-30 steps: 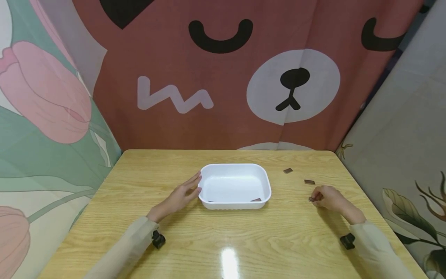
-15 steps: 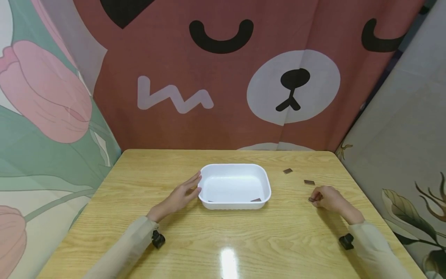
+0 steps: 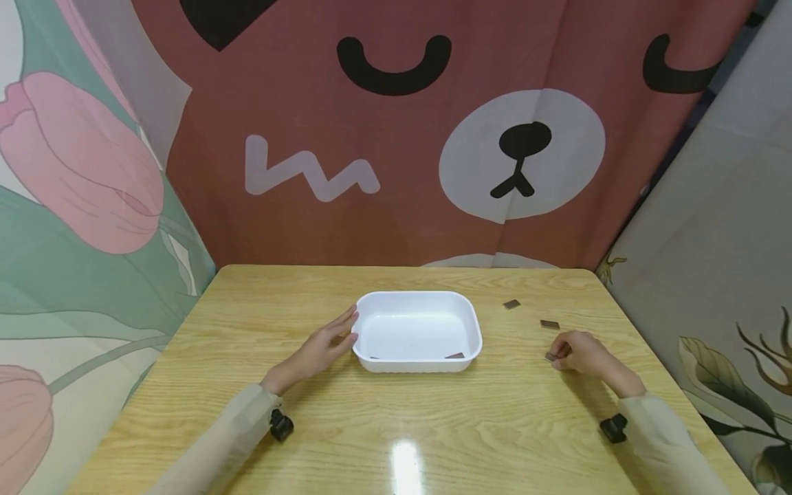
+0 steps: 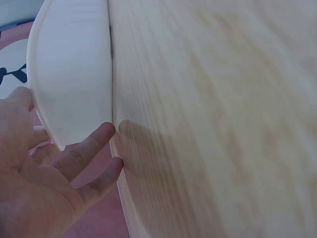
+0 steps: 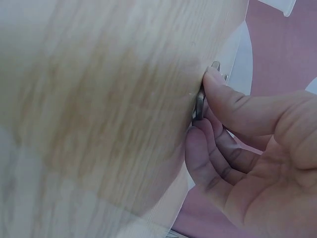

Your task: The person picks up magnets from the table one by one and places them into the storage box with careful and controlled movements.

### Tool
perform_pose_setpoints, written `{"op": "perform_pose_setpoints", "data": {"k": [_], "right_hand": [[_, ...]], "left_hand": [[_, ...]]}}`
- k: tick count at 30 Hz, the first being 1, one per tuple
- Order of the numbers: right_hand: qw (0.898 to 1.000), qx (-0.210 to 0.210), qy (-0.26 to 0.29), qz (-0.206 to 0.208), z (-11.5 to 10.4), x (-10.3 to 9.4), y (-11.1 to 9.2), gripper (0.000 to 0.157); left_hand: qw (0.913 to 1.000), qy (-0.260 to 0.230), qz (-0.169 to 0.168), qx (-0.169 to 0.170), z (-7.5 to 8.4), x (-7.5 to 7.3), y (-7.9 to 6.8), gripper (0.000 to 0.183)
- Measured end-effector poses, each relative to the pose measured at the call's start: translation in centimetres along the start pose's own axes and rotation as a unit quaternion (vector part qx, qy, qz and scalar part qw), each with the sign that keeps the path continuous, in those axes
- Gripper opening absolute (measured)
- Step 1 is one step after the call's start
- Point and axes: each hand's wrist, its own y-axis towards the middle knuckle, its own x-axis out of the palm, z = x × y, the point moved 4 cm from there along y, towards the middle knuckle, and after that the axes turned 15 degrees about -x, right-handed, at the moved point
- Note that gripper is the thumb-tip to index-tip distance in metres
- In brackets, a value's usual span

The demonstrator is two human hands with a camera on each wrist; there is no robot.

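Observation:
My right hand is low over the right side of the table, thumb and fingertips pinching a small flat brown rectangular piece. In the right wrist view this piece looks dark and shiny, edge-on between thumb and fingers close to the wood. Two similar brown pieces lie beyond that hand: one piece just past the knuckles, another piece farther back. My left hand has its fingers extended against the left end of a white rectangular tray. A brown piece shows inside, partly hidden by the front wall.
The light wood table runs back to a reddish curtain with a bear print. Patterned cloths hang along both sides. A black wrist camera is on the left sleeve and another camera on the right.
The right hand and its pinched piece have shifted very slightly toward the person. The left hand, tray and other pieces stay as they were.

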Motion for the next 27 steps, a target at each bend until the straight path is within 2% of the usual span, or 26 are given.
{"op": "perform_pose_setpoints", "data": {"k": [18,27], "right_hand": [[0.999,-0.047,0.022,0.004,-0.49,0.62,0.77,0.018],[0.998,-0.047,0.029,0.008,-0.60,0.79,0.94,0.018]], "left_hand": [[1.0000,-0.003,-0.002,-0.004,-0.06,0.06,0.07,0.058],[1.0000,-0.005,-0.002,-0.002,0.03,0.11,0.01,0.059]]}}
